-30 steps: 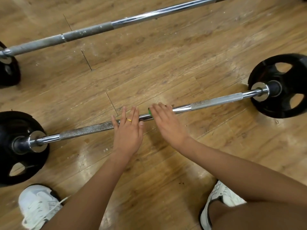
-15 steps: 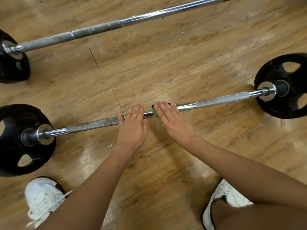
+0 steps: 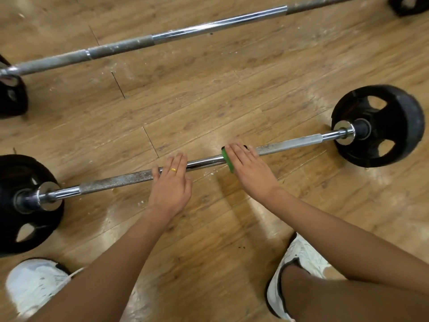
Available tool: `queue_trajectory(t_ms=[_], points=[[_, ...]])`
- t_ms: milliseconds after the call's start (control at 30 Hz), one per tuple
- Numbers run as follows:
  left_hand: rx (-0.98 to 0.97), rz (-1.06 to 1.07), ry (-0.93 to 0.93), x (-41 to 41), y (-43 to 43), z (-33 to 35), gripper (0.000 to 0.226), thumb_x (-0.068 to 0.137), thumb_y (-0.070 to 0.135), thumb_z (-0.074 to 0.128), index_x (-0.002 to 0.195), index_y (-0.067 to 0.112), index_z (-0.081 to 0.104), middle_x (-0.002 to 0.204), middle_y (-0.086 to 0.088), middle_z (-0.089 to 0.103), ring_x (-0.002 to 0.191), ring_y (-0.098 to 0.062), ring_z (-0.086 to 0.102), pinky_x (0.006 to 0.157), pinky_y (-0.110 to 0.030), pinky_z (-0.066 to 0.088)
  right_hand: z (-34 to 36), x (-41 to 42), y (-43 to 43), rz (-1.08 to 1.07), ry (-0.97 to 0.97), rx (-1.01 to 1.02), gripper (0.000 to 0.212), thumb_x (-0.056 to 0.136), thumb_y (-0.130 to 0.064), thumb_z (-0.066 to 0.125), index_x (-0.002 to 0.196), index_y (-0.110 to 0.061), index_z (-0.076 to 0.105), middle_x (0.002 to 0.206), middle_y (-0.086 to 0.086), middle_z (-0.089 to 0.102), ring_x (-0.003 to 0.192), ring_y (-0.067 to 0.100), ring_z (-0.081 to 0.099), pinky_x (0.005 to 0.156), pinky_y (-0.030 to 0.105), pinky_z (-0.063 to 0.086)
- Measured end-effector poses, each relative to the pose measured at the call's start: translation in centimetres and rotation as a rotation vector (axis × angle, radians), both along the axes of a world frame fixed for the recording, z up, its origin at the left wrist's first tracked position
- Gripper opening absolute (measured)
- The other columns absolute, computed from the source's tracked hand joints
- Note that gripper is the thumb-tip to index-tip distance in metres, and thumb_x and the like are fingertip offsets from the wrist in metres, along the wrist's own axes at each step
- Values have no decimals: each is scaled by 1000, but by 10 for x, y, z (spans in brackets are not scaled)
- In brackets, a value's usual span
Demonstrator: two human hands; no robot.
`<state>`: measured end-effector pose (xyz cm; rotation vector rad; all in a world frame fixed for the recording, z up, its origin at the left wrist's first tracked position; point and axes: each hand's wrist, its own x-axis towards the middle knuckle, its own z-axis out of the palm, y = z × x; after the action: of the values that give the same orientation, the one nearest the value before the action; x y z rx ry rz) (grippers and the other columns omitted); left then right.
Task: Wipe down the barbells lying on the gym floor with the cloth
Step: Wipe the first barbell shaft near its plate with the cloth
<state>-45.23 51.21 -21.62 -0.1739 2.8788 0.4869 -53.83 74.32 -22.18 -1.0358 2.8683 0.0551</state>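
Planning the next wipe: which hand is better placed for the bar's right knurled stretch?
Right. The right hand presses the green cloth on the near steel barbell beside that stretch; the left hand has none.

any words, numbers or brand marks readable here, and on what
No text can be read.
On the black plates, marks, if any, are too dark and blurred.
On the near barbell and far barbell, no lettering shows.
On the white shoes and green cloth, none.
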Motion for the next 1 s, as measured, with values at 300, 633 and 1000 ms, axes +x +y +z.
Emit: queue_trajectory(t_ms=[300, 633, 1000], points=[[-9, -20, -37, 28, 12, 2, 66, 104, 28, 35, 161, 19, 5, 169, 4, 2, 154, -15, -13, 118, -50, -17, -7, 16, 2, 27, -34, -49, 76, 82, -2, 72, 149, -4, 38, 149, 14, 45, 143, 32, 37, 121, 41, 11], [-17, -46, -56, 52, 18, 1, 68, 105, 32, 29, 160, 20, -7, 167, 8, -15, 150, -13, -27, 115, -49, -21, -10, 32, 13, 108, -56, -137, 79, 79, 5, 70, 150, -4, 36, 149, 13, 44, 143, 29, 34, 124, 40, 9], [31, -32, -46, 76, 29, 0, 70, 105, 29, 34, 160, 20, -8, 167, 7, -16, 150, -13, -25, 116, -49, -21, -11, 52, 55, -7, -88, -156, 97, 77, 13, 69, 156, -9, 18, 160, 11, 26, 151, 27, 18, 125, 34, -5]])
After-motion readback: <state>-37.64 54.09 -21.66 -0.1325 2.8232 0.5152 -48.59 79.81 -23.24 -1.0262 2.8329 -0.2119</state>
